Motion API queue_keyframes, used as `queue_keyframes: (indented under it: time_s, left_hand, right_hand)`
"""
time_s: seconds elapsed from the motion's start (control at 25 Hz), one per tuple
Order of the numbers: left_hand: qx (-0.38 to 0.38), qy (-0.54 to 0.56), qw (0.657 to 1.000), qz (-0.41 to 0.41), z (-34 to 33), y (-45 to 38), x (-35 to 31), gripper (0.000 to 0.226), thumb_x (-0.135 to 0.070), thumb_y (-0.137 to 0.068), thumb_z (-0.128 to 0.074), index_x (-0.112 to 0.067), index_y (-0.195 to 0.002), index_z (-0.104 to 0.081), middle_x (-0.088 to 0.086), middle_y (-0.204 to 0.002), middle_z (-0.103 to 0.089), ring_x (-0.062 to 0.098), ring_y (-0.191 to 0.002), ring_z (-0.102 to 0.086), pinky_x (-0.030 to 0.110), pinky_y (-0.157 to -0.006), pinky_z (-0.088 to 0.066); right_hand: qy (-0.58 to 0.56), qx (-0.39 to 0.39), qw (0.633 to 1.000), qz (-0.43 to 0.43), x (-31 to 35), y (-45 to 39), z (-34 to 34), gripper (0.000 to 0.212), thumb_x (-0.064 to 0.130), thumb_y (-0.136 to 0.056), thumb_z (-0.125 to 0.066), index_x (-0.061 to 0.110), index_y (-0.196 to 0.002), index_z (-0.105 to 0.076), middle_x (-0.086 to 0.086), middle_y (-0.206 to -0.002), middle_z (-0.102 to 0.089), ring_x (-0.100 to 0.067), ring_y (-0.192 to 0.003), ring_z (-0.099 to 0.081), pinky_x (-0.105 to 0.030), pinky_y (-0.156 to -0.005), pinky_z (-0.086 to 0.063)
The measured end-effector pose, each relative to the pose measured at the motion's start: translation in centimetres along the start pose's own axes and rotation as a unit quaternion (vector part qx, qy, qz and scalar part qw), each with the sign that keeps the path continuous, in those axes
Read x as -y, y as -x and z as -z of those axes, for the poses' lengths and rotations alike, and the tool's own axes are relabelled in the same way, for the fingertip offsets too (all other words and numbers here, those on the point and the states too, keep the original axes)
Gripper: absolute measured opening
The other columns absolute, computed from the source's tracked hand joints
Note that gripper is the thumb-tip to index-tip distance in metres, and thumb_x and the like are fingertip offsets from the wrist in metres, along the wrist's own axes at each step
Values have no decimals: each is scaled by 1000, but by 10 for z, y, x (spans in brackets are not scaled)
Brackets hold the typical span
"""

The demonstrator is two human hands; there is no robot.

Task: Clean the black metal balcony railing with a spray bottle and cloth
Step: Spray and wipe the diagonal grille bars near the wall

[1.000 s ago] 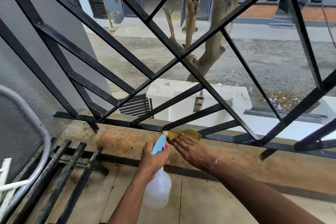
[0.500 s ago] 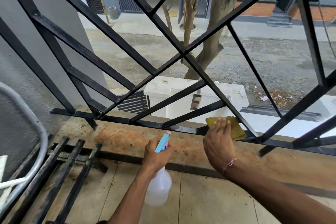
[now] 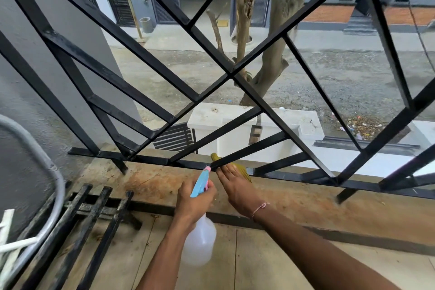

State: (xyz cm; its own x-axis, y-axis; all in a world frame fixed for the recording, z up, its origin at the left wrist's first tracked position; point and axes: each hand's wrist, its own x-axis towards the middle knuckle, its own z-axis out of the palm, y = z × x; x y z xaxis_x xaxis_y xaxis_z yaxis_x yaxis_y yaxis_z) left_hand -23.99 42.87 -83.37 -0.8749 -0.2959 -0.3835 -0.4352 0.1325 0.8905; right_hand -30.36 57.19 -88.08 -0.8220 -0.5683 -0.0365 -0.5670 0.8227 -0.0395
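a: where's everything at on the balcony?

b: left hand is wrapped round the neck of the spray bottle, blue and pink nozzle aimed at the bottom rail of the black railing. clear body of the bottle hangs below the fist.

a: and the cloth?

b: yellow cloth is low on the railing, right where a slanted bar meets the bottom rail, just beside the nozzle tip. right hand lies flat on it, fingers straight, pressing it to the metal. thin bracelet on that wrist.

a: floor?

b: rusty-stained ledge under the rail, loose black grate lying at the left.
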Motion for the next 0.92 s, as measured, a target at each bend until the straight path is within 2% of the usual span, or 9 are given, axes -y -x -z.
queue_keyframes:
  time_s: [0.08,0.16,0.24,0.32,0.52,0.64,0.76,0.84,0.92]
  left_hand:
    - [8,-14,1000,0,-5,-1,1,24,-23,-95,-71,-31,-97,-48,12,-100,-57,17,-78,-56,28,-63,-52]
    - [24,-22,999,14,-13,-4,2,26,-24,-94,-72,-24,-111,-51,15,-106,-59,18,-80,-58,27,-62,-53]
    - [45,-44,998,18,-25,-5,5,32,-24,-94,-71,-16,-119,-52,11,-101,-57,17,-76,-56,24,-56,-48]
    - [70,-60,996,3,-38,-4,5,29,-21,-94,-71,-13,-117,-56,10,-95,-53,15,-73,-53,22,-54,-46]
    - [132,-87,987,-15,-64,-2,6,29,-19,-90,-74,-12,-115,-62,12,-98,-58,18,-78,-60,22,-58,-54]
    - [144,-84,986,-27,-73,3,4,23,-17,-91,-73,-15,-112,-63,10,-98,-59,17,-78,-60,23,-61,-57]
    - [146,-91,985,-15,-77,4,0,26,-21,-91,-73,-18,-114,-60,10,-99,-59,16,-77,-60,23,-61,-56]
    - [145,-91,985,-6,-80,2,-1,29,-22,-90,-73,-19,-116,-59,10,-101,-60,16,-78,-60,25,-63,-56]
    - [145,-99,984,-5,-86,2,-3,34,-24,-91,-74,-20,-120,-56,8,-101,-58,17,-80,-60,24,-63,-56]
  right_hand:
    - [39,7,999,33,-12,7,9,65,3,-104,-38,5,-160,-5,-18,-167,-3,-33,-154,-5,-40,-123,-3]
    - [73,21,997,8,-21,11,20,58,8,-105,-38,-3,-157,-12,-27,-162,-17,-41,-150,-20,-49,-123,-21]
    - [137,50,989,-36,-31,26,30,56,12,-104,-45,-10,-151,-23,-32,-154,-30,-45,-142,-32,-52,-118,-30]
    - [214,66,973,-61,-43,49,43,55,14,-104,-45,-16,-147,-26,-38,-151,-31,-50,-140,-32,-56,-118,-28]
    - [306,76,941,-122,-63,86,95,55,13,-105,-41,-21,-145,-24,-46,-149,-23,-55,-140,-29,-60,-118,-27]
    - [302,62,944,-118,-71,110,93,58,8,-105,-34,-23,-146,-7,-49,-151,-5,-58,-145,-13,-60,-121,-18]
    - [268,42,957,-101,-68,123,68,59,7,-105,-26,-18,-148,5,-44,-152,11,-55,-147,4,-58,-122,-4]
    - [231,30,967,-102,-67,126,44,60,3,-103,-28,-13,-151,4,-40,-154,14,-52,-147,7,-57,-122,-3]
    - [201,-5,974,-107,-70,127,18,58,-2,-99,-22,-10,-153,-2,-36,-157,12,-50,-148,5,-57,-122,-8]
